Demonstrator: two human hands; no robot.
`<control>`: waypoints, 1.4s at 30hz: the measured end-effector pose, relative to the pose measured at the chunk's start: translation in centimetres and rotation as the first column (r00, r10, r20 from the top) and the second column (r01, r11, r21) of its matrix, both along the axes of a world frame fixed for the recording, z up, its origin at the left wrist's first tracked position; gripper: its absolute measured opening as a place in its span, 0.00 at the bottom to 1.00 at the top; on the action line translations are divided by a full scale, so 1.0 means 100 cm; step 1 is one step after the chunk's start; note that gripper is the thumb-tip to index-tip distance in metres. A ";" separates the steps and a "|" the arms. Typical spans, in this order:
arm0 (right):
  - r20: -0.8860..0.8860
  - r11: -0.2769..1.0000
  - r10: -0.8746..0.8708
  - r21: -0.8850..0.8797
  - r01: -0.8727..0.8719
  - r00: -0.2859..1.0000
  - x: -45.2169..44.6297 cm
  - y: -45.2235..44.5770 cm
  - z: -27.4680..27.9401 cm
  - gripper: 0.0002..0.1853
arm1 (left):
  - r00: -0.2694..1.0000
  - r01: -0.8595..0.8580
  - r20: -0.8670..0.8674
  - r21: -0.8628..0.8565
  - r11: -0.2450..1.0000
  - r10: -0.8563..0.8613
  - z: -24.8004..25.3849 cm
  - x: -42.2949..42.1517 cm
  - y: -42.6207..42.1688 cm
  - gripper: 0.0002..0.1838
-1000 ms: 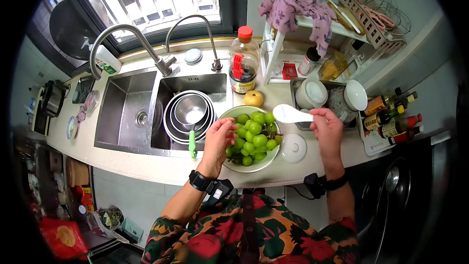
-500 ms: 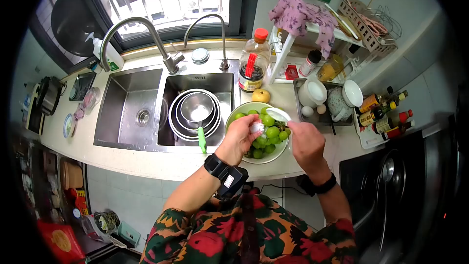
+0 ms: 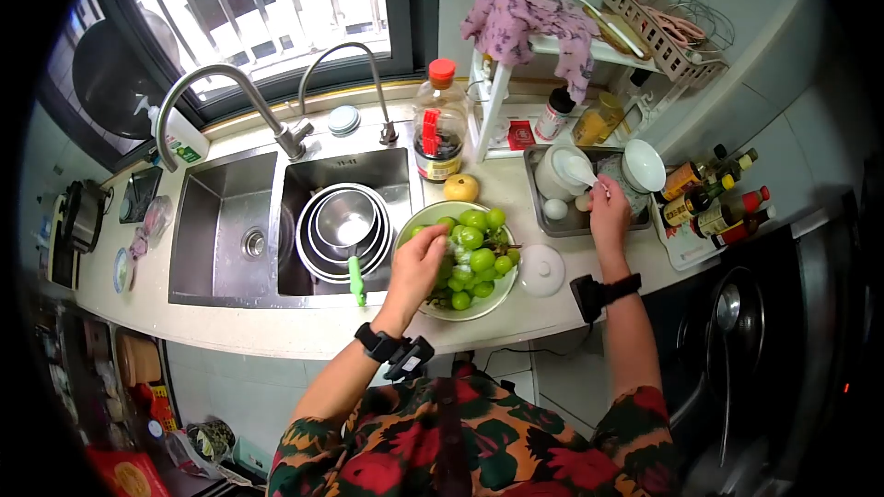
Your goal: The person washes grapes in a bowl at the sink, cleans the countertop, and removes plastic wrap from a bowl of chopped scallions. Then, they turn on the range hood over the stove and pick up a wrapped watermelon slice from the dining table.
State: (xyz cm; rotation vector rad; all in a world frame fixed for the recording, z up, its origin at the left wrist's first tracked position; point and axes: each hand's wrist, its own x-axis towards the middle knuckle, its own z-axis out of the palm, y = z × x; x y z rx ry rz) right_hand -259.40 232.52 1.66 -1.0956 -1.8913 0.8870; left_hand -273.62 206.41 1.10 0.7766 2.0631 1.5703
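on my feed the right hand (image 3: 609,213), pinched around the spoon (image 3: 580,168), is now at the jar (image 3: 554,175), two o'clock from the bowl (image 3: 502,297), no longer over the grapes (image 3: 482,260); i judge the work has moved to the jar. the left hand (image 3: 416,269), half curled, hovers above the bowl's nine o'clock side; i can't tell whether it holds anything.

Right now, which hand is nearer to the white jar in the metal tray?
Right. The right hand is close beside the white jar, holding a spoon; the left hand is farther away, at the grapes.
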 end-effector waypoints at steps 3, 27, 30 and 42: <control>0.060 0.998 -0.047 0.047 0.044 0.997 -0.005 0.033 -0.030 0.14 | 0.995 -0.097 -0.013 -0.025 0.995 0.096 0.006 0.011 -0.005 0.12; 0.595 0.855 0.394 0.043 -0.517 0.700 0.042 -0.069 -0.075 0.10 | 0.932 0.038 -0.351 -0.157 0.987 -0.091 -0.016 0.041 0.005 0.39; 0.623 0.821 0.393 0.093 -0.563 0.676 0.039 -0.059 -0.069 0.09 | 0.900 0.024 -0.425 -0.171 0.985 -0.096 0.002 0.037 -0.002 0.33; 0.435 0.856 0.436 0.069 -0.512 0.788 0.004 -0.017 -0.045 0.02 | 0.962 -0.272 -0.002 0.106 0.956 0.274 -0.013 0.037 -0.006 0.09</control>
